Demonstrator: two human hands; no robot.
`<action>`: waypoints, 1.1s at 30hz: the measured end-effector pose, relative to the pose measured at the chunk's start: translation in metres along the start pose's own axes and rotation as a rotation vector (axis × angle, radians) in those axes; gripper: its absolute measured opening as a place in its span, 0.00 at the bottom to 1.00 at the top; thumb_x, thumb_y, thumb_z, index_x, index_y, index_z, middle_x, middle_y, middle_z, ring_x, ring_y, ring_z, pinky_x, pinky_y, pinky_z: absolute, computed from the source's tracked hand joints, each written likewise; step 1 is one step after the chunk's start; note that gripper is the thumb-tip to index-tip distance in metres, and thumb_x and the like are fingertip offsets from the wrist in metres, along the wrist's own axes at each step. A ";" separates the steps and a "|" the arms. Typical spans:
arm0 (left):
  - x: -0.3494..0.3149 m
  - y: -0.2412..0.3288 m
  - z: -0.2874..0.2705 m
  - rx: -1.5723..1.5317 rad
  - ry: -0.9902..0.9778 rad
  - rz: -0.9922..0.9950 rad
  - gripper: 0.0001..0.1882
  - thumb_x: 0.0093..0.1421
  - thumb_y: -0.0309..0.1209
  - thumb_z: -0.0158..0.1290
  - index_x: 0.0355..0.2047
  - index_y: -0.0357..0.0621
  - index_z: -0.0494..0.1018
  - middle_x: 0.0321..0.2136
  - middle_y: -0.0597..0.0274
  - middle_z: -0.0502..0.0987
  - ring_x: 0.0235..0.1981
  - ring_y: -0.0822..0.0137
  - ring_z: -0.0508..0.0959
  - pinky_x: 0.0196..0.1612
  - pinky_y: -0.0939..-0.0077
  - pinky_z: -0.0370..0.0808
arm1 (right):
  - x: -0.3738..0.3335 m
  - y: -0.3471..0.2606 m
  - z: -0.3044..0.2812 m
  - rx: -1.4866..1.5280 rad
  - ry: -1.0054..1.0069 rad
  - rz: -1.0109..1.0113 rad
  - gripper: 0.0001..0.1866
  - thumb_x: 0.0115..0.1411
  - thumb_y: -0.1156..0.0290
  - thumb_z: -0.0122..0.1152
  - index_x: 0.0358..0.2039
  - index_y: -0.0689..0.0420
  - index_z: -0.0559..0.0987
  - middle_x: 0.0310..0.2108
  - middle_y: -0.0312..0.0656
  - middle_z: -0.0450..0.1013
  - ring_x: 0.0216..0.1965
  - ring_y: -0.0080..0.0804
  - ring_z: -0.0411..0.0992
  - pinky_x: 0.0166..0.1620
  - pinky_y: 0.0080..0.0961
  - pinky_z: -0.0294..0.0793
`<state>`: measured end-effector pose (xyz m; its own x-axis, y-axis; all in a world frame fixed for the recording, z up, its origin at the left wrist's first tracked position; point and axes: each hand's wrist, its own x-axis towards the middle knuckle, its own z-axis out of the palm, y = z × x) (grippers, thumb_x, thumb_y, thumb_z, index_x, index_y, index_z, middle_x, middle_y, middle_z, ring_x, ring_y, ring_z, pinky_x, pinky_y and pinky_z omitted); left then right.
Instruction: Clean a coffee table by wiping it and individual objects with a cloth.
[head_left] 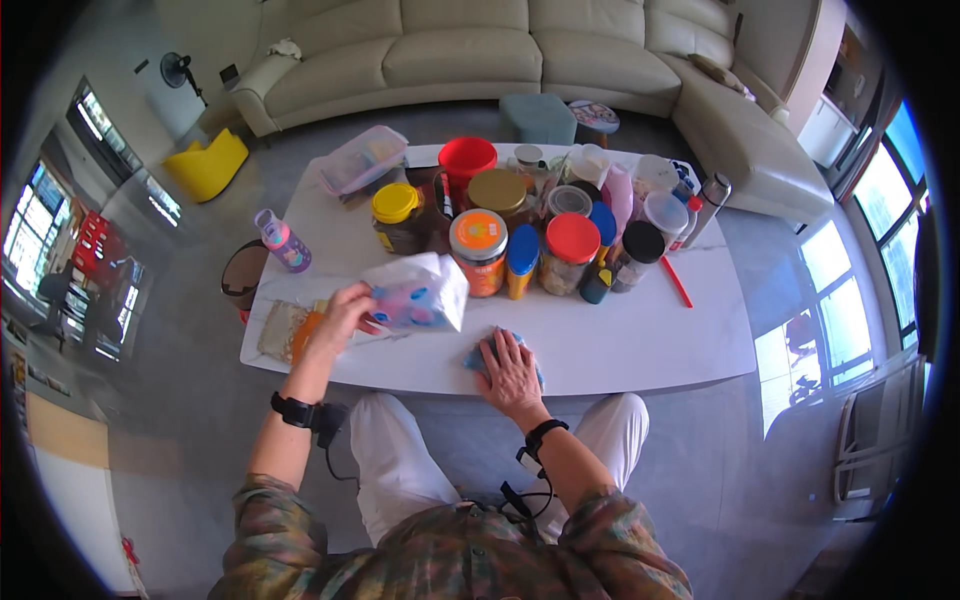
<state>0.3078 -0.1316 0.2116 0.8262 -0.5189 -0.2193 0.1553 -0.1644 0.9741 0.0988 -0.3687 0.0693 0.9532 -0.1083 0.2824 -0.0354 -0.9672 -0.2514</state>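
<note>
My left hand grips one end of a soft tissue pack, white with blue and pink print, tilted above the table. The pack is slightly blurred. My right hand lies flat with fingers stretched out on a blue cloth near the table's front edge; most of the cloth is hidden under the palm. Just beyond the pack stands a jar with an orange lid. Beneath my left hand are a flat clear packet and something orange, partly covered by the hand.
Jars crowd the back of the white table, among them a red-lidded jar and a yellow-lidded one. A purple bottle stands at left, a clear plastic box behind it. A red stick lies at right. A sofa stands beyond.
</note>
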 end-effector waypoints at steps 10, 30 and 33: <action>0.023 0.052 -0.056 -0.036 0.358 0.159 0.08 0.60 0.32 0.53 0.37 0.40 0.73 0.31 0.59 0.79 0.27 0.66 0.82 0.27 0.74 0.81 | -0.002 0.000 -0.003 0.014 -0.029 0.022 0.34 0.60 0.53 0.57 0.63 0.55 0.68 0.68 0.52 0.57 0.71 0.46 0.52 0.66 0.48 0.54; 0.175 0.016 -0.103 0.005 0.920 0.233 0.07 0.56 0.25 0.53 0.31 0.32 0.74 0.25 0.48 0.80 0.23 0.58 0.83 0.20 0.68 0.81 | 0.001 -0.002 -0.001 -0.029 -0.032 -0.018 0.32 0.59 0.55 0.58 0.62 0.55 0.69 0.67 0.55 0.59 0.68 0.52 0.55 0.63 0.52 0.56; 0.200 -0.016 -0.112 0.077 0.995 0.244 0.07 0.54 0.27 0.54 0.29 0.33 0.75 0.26 0.46 0.80 0.27 0.52 0.83 0.26 0.62 0.81 | 0.002 -0.006 -0.003 -0.044 -0.045 -0.029 0.32 0.58 0.55 0.57 0.62 0.55 0.69 0.67 0.54 0.58 0.68 0.52 0.55 0.63 0.52 0.56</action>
<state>0.5309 -0.1390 0.1584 0.9106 0.3795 0.1639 -0.0834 -0.2196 0.9720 0.1005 -0.3638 0.0744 0.9666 -0.0705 0.2465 -0.0199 -0.9792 -0.2021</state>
